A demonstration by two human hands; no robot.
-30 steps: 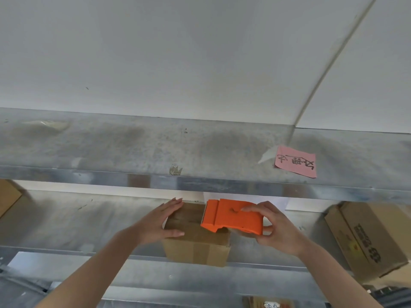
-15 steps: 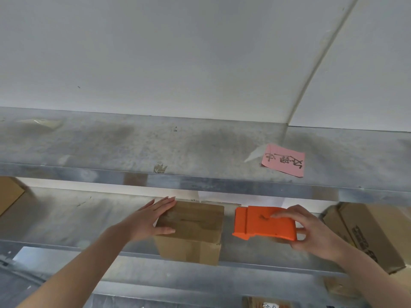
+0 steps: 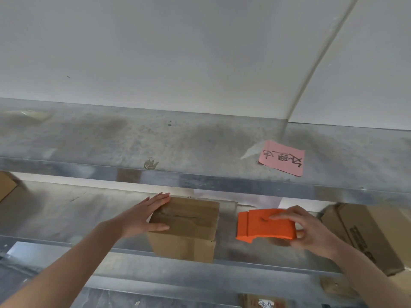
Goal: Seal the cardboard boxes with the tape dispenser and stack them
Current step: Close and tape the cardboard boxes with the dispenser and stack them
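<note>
**A:** Where is the box sitting right now?

**B:** The cardboard box [image 3: 189, 225] is standing at the front edge of the lower shelf [image 3: 66, 218], its front face hanging level with the lip. A darker, glossy band is running along the seam on its top.

**A:** And what is your left hand doing?

**B:** My left hand [image 3: 142, 215] is lying flat over the box's top left edge. The fingers [image 3: 159, 200] are stretching straight and pressed together, pointing toward the back of the shelf, and my thumb is lying along the box's near left corner. I am pressing, not gripping.

**A:** And the tape dispenser?

**B:** My right hand [image 3: 311, 236] is holding the orange tape dispenser [image 3: 264, 225] just right of the box, with a clear gap between them. My index finger [image 3: 280, 217] is reaching across its top, and the rest of the hand is curling round its right end. I cannot tell whether the dispenser is touching the shelf.

**A:** Anything else around you?

**B:** A printed carton [image 3: 360, 236] is leaning toward the right end of the shelf, and a plain carton [image 3: 6, 185] is showing at the left end. A pink note [image 3: 282, 157] with handwriting is lying on the upper shelf [image 3: 155, 141], toward its right, below the white wall [image 3: 178, 52].
</note>
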